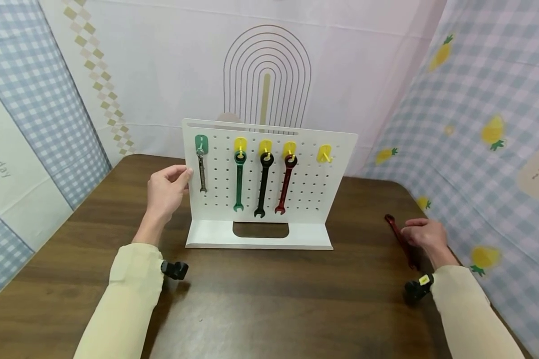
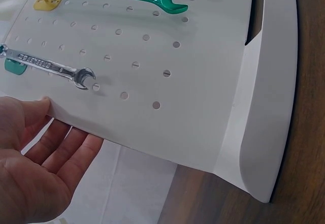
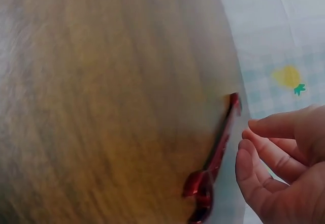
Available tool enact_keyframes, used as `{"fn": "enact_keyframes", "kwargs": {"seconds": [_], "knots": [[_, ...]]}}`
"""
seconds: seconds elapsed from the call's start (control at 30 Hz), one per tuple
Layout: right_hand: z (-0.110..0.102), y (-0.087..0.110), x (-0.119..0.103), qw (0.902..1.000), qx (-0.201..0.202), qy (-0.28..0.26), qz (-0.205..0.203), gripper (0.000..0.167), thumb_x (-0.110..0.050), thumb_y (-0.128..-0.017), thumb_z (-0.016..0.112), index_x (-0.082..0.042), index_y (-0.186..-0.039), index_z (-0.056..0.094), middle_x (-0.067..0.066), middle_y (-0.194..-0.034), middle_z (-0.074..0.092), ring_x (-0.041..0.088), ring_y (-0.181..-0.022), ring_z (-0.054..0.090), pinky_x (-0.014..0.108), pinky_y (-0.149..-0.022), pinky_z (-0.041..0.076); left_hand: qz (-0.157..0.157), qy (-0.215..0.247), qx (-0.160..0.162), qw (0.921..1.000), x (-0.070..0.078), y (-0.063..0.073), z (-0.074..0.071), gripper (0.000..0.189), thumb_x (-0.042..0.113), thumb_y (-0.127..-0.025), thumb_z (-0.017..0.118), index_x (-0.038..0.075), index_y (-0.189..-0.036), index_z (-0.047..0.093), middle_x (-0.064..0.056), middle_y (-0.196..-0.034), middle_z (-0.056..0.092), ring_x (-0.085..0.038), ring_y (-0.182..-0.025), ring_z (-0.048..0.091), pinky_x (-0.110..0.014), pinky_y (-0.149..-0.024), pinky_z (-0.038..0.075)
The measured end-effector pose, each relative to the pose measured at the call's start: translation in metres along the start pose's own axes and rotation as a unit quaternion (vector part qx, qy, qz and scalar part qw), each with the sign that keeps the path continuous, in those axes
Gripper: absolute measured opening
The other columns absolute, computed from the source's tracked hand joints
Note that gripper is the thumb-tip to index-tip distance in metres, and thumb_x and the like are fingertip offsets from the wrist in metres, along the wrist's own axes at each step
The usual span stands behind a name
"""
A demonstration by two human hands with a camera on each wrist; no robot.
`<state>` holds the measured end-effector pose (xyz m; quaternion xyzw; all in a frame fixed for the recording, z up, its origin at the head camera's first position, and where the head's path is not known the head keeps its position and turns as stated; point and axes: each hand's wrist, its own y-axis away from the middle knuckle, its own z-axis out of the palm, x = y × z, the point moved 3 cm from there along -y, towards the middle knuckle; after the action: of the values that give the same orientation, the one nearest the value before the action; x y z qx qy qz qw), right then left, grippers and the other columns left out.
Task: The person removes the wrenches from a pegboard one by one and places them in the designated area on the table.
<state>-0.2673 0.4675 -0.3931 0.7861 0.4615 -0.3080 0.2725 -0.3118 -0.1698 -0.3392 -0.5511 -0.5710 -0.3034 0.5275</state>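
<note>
My left hand [image 1: 165,192] holds the left edge of a white pegboard stand [image 1: 223,194], its thumb on the front face and the other fingers at the edge and behind. Closest to it hangs a small silver wrench [image 2: 51,67] on a green hook [image 1: 201,143]. Farther right on yellow hooks hang a green wrench [image 1: 239,182], a black wrench [image 1: 263,185] and a red wrench [image 1: 286,185]. Another red wrench [image 3: 218,153] lies near the table's right edge. Just beside it is my right hand [image 1: 425,234], fingers loosely bent with a gap between the fingertips and the wrench.
One more yellow hook [image 1: 325,153] sits at the board's right end. The stand's base has a cut-out at the front and rests on the brown wooden table [image 1: 251,299]. Patterned cloths [image 1: 467,124] hang behind and along the sides.
</note>
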Motion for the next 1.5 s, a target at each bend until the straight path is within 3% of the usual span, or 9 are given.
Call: {"fn": "enact_keyframes", "kwargs": {"seconds": [0.3, 0.57, 0.77, 0.97, 1.2, 1.37, 1.5], "knots": [[0.001, 0.004, -0.018, 0.9938, -0.043, -0.102, -0.009, 0.036, -0.009, -0.099, 0.071, 0.008, -0.131, 0.065, -0.011, -0.076, 0.076, 0.007, -0.071, 0.076, 0.028, -0.071, 0.067, -0.003, -0.002, -0.001, 1.0, 0.001, 0.001, -0.001, 0.037, 0.031, -0.107, 0.064, 0.003, -0.13, 0.073, -0.018, -0.122, 0.07, -0.015, -0.091, 0.065, -0.011, -0.072, 0.058], [0.013, 0.014, -0.038, 0.9884, -0.077, -0.123, -0.045, 0.048, -0.009, -0.105, 0.064, 0.014, -0.145, 0.052, -0.009, -0.085, 0.078, 0.008, -0.079, 0.078, 0.033, -0.079, 0.067, 0.005, 0.001, 0.0, 1.0, 0.0, 0.001, 0.0, 0.038, 0.032, -0.108, 0.064, 0.003, -0.13, 0.073, -0.017, -0.126, 0.071, -0.018, -0.104, 0.067, -0.01, -0.073, 0.058], [0.024, 0.023, -0.051, 0.9821, -0.095, -0.149, -0.066, 0.044, -0.006, -0.108, 0.057, 0.017, -0.145, 0.05, -0.009, -0.089, 0.078, 0.009, -0.083, 0.078, 0.036, -0.085, 0.067, 0.0, 0.002, -0.002, 1.0, 0.001, 0.001, 0.0, 0.04, 0.033, -0.107, 0.064, 0.002, -0.131, 0.073, -0.019, -0.128, 0.07, -0.022, -0.108, 0.067, -0.01, -0.073, 0.058], [0.034, 0.036, -0.063, 0.964, -0.133, -0.212, -0.089, 0.031, -0.006, -0.105, 0.062, 0.009, -0.132, 0.061, -0.006, -0.091, 0.08, 0.009, -0.084, 0.078, 0.033, -0.083, 0.067, -0.005, -0.009, -0.006, 0.9999, 0.001, 0.002, -0.001, 0.043, 0.036, -0.107, 0.063, 0.001, -0.131, 0.073, -0.019, -0.124, 0.069, -0.022, -0.107, 0.065, -0.013, -0.076, 0.06], [0.042, 0.043, -0.074, 0.9596, -0.152, -0.214, -0.102, 0.035, -0.011, -0.107, 0.061, 0.009, -0.136, 0.06, -0.005, -0.094, 0.08, 0.01, -0.088, 0.079, 0.036, -0.087, 0.066, -0.003, -0.009, -0.006, 0.9999, 0.001, 0.003, -0.001, 0.043, 0.036, -0.107, 0.063, 0.001, -0.13, 0.073, -0.02, -0.124, 0.069, -0.025, -0.108, 0.065, -0.009, -0.071, 0.057], [0.047, 0.048, -0.08, 0.95, -0.165, -0.242, -0.109, 0.014, -0.011, -0.106, 0.064, -0.007, -0.115, 0.073, -0.002, -0.094, 0.081, 0.013, -0.088, 0.079, 0.035, -0.085, 0.067, -0.001, -0.008, -0.006, 0.9999, 0.002, 0.003, 0.0, 0.042, 0.035, -0.107, 0.063, 0.0, -0.129, 0.073, -0.02, -0.124, 0.069, -0.022, -0.106, 0.065, -0.01, -0.072, 0.058], [0.05, 0.052, -0.083, 0.9443, -0.177, -0.255, -0.11, 0.011, -0.011, -0.105, 0.065, -0.013, -0.106, 0.076, 0.0, -0.094, 0.081, 0.014, -0.088, 0.079, 0.035, -0.085, 0.067, 0.0, -0.01, -0.007, 0.9999, 0.002, 0.004, 0.0, 0.042, 0.035, -0.108, 0.063, 0.0, -0.129, 0.073, -0.02, -0.124, 0.069, -0.021, -0.105, 0.065, -0.013, -0.074, 0.06]]}}
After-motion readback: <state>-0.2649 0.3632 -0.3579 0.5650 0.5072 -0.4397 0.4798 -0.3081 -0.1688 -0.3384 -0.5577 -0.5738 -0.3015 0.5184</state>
